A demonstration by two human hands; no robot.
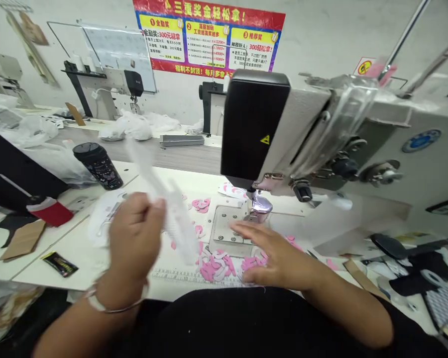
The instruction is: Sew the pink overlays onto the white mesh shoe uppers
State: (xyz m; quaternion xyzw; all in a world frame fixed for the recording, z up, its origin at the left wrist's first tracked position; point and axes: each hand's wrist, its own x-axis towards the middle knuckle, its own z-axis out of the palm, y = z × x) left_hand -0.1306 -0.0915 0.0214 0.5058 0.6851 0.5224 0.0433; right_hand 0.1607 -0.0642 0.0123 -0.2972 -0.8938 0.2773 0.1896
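Note:
My left hand (pixel 138 231) is closed on a white strip (pixel 171 204), raised over the table and smeared by motion; I cannot tell its material. My right hand (pixel 272 253) has its fingers spread beside the metal plate (pixel 226 226) of a sewing machine (pixel 256 129), with nothing visible in it. Small pink and white cut pieces (pixel 216 266) lie in a heap at the plate's front edge, partly under my right hand. More pink pieces (pixel 201 205) are scattered left of the plate. The machine's presser area (pixel 260 203) sits just beyond my right fingertips.
A ruler strip (pixel 171 276) runs along the table's front edge. At left stand a black patterned tumbler (pixel 99 166) and a red-and-white object (pixel 50 211), with a small black packet (pixel 59 263) nearer me. Other sewing machines (pixel 108 87) and white plastic bags (pixel 129 124) are behind.

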